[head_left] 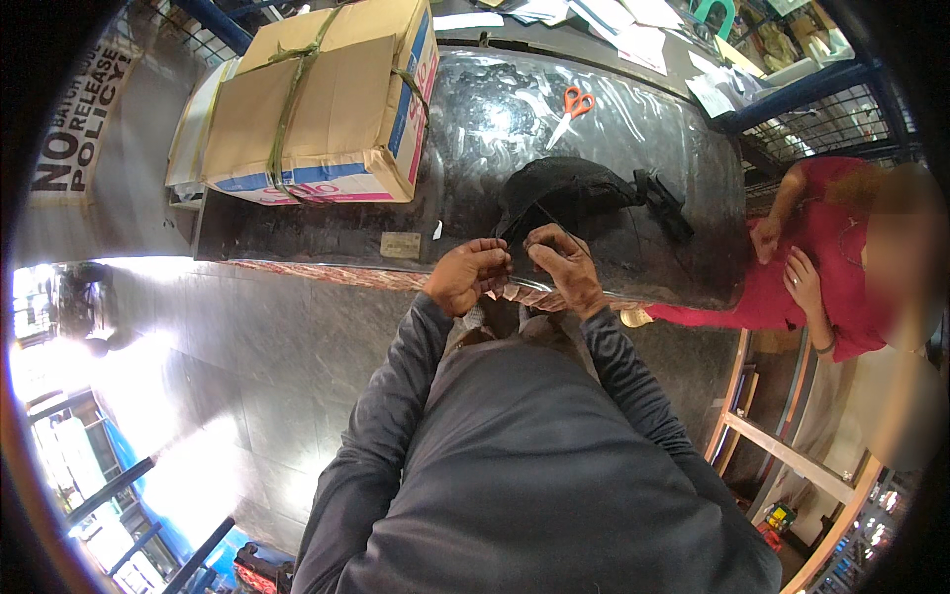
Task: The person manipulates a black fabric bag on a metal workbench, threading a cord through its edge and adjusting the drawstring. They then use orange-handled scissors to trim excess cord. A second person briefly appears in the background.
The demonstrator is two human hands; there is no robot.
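Observation:
On the dark shiny tabletop (475,129) lies a black fabric item (564,193), with a strap-like part (665,206) at its right end. Its exact kind is unclear. My left hand (468,277) is at the table's front edge, thumb and fingers pinched together. Close beside it, my right hand (566,265) is also closed in a pinch, just in front of the black item. A thin dark line runs from the fabric toward my right fingers; what either hand holds is too small to make out. Orange-handled scissors (571,111) lie behind the black item.
A large cardboard box (317,109) tied with green cord stands at the left. A small tan piece (401,245) lies near the front edge. Papers (623,30) cover the far surface. At the right sits a person in red (826,257), hands apart from mine.

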